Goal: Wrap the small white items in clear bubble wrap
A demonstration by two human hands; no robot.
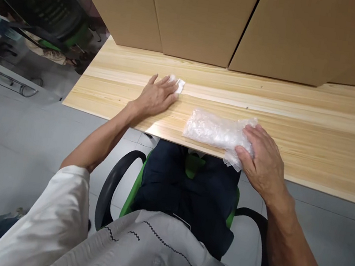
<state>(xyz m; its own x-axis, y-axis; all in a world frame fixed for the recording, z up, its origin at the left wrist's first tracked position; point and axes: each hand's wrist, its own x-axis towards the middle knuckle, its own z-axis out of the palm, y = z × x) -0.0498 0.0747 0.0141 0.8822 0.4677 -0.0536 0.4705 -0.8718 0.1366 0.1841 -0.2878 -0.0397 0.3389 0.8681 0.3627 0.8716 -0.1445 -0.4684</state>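
The plastic-wrapped bundle (213,129) lies at the centre of the frame, near the front edge of the wooden table (337,145), its length running roughly left to right. The right hand (263,162), right of centre, grips the bundle's right end, the thumb on the near side and the fingers over the far side; a loose flap of the wrapping hangs past the table edge below the thumb. The left hand (158,96), left of and slightly higher than the bundle, is open and palm down on the table, apart from the bundle, with its fingertips on a small white piece (180,86). Cardboard boxes (202,20) stand along the top of the frame.
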